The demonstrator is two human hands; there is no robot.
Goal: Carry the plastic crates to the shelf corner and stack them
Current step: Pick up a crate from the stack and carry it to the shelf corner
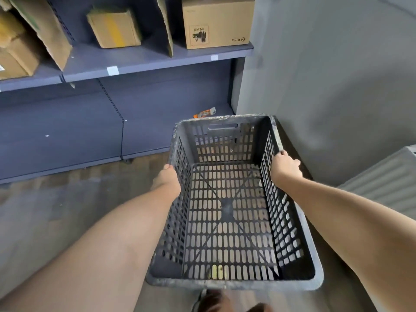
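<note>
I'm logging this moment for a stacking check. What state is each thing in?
crate: empty, upright, held off the floor by both long rims
left hand: gripping the left rim
right hand: gripping the right rim
big box: closed, on the shelf
small box: closed, tilted

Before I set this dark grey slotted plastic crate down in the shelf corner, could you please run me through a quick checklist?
1. Left hand on the dark grey slotted plastic crate rim: ok.
2. Right hand on opposite rim: ok.
3. Crate empty: ok.
4. Floor in the corner by the grey wall clear: cannot tell, the crate hides it.
5. Another crate there to stack on: cannot tell.
6. Small orange packet on the bottom shelf clear of the crate: ok.
</note>
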